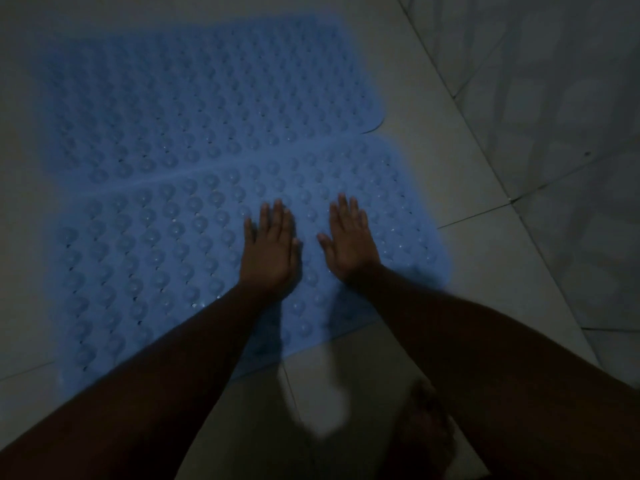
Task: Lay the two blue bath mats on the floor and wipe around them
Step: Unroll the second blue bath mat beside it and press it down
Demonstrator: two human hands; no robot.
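Blue near mat (156, 254) touching far mat (207, 98) on floor (478, 278); we rest left hand (273, 251) and right hand (349, 244) flat, fingers straight, upon it.

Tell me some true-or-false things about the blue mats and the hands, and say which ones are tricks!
1. The left hand and the right hand both lie flat on the nearer mat. True.
2. The farther mat is rolled up. False: it lies spread out flat.
3. Both mats rest on a tiled floor. True.
4. The right hand is curled into a fist. False: its fingers are straight and hold nothing.
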